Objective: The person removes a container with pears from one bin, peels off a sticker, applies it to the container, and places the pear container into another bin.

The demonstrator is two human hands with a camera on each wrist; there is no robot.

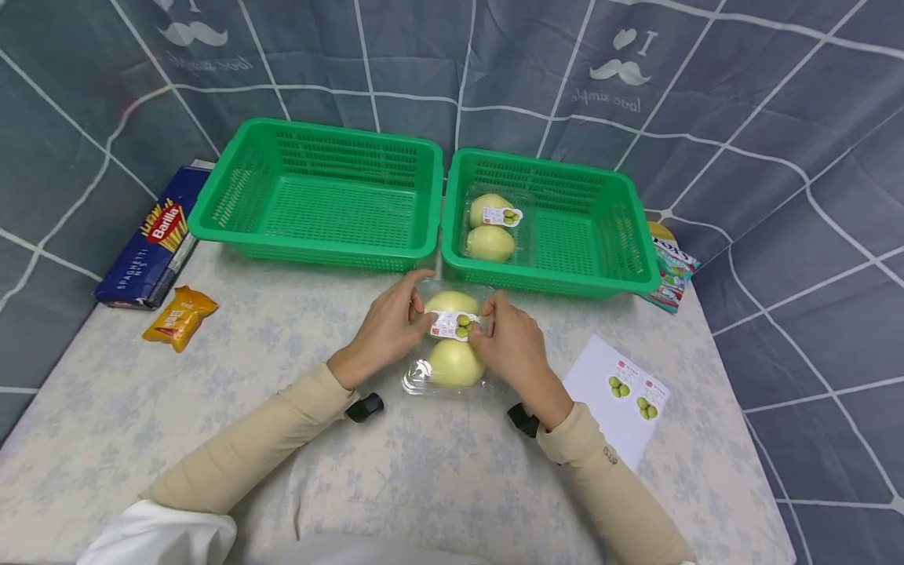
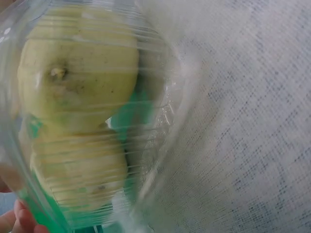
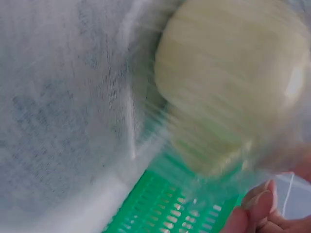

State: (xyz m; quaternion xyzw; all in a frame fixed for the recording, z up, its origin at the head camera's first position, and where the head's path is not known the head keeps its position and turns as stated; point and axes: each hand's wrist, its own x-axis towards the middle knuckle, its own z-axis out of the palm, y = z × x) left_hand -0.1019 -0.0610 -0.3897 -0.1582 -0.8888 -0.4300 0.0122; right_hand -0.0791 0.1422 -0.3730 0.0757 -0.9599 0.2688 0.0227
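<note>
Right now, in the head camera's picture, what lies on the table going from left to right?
Blue Barilla spaghetti box → orange snack packet → empty green plastic basket → clear wrapped pack of two pale green fruits held by both hands → white sticker sheet → colourful packet.

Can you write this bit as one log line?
left hand: pinches label | right hand: pinches label | pear pack: on table

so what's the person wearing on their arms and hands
Both arms wear snug beige sleeves down to the wrists. The right sleeve has a small dark marking near the cuff. A small black device sits at each wrist. The left hand and right hand are bare, without gloves.
</note>
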